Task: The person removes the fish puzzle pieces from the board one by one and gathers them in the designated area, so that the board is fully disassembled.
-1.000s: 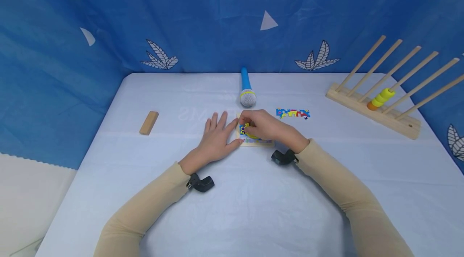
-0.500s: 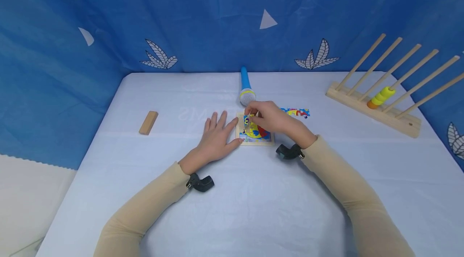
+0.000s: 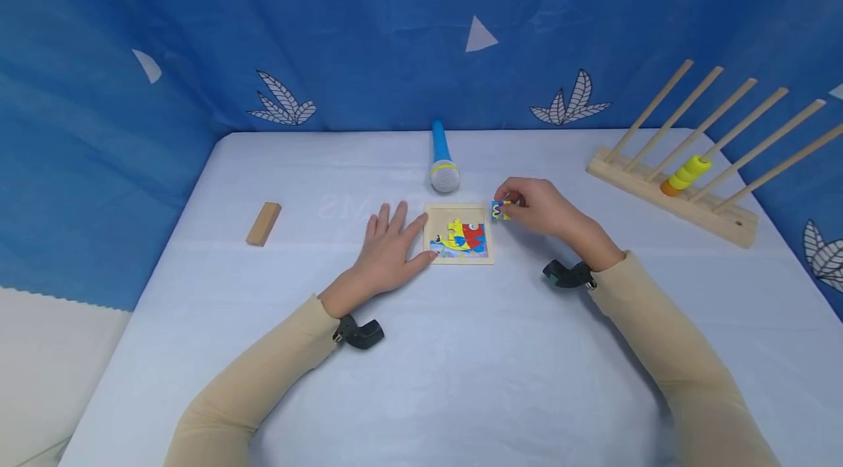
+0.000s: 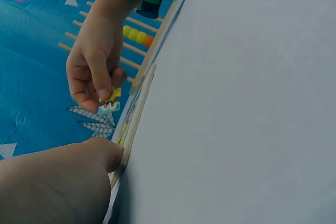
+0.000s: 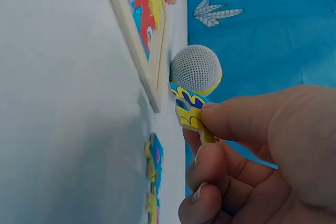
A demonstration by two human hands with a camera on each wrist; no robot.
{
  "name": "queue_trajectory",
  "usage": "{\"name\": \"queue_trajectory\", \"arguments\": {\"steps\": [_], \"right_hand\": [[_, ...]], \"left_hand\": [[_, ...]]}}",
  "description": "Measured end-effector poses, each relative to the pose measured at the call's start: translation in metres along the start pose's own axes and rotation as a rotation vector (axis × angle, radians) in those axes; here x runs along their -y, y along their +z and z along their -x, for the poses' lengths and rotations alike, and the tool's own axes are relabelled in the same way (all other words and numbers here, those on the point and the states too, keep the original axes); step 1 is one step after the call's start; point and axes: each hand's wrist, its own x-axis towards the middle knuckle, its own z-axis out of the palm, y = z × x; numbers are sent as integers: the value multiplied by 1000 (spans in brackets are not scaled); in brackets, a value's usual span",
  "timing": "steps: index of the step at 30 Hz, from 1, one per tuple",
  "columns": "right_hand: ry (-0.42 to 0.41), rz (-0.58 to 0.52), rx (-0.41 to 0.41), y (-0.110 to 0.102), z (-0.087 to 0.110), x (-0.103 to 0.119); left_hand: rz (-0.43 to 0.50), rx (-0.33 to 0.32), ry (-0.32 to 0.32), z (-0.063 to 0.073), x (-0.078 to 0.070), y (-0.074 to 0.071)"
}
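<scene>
My right hand point(image 3: 543, 212) pinches a small yellow-and-blue jigsaw piece point(image 5: 191, 106) between thumb and fingers, just right of the wooden puzzle tray point(image 3: 459, 208). That tray is partly filled: red, yellow and blue picture pieces point(image 3: 470, 236) cover its lower and right parts, while bare wood shows at upper left. Fingers spread, my left hand point(image 3: 385, 255) lies at the tray's left side, its thumb and index finger touching the edge. Loose jigsaw pieces point(image 5: 156, 156) lie on the table below my right hand in the right wrist view; the hand mostly hides them in the head view.
Behind the tray lies a blue toy microphone point(image 3: 444, 167). A wooden block point(image 3: 263, 224) is at the left. The wooden peg rack point(image 3: 672, 196) stands at back right, its tall rods leaning backward, with yellow and orange beads point(image 3: 686, 176) on one rod. A blue curtain point(image 3: 369, 35) hangs behind.
From over the tray, my right hand has moved right with the jigsaw piece, uncovering the tray's upper part and coming over the loose pieces. My left hand has stayed at the tray's edge.
</scene>
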Motion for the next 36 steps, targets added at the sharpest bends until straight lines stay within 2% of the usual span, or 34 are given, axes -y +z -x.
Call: {"name": "queue_trajectory", "arguments": {"steps": [6, 22, 36], "right_hand": [[45, -6, 7, 2, 5, -6], [76, 37, 69, 8, 5, -15], [141, 87, 46, 12, 5, -13]], "left_hand": [[4, -4, 4, 0, 1, 0], [4, -20, 16, 0, 3, 1], [14, -15, 8, 1, 0, 0]]}}
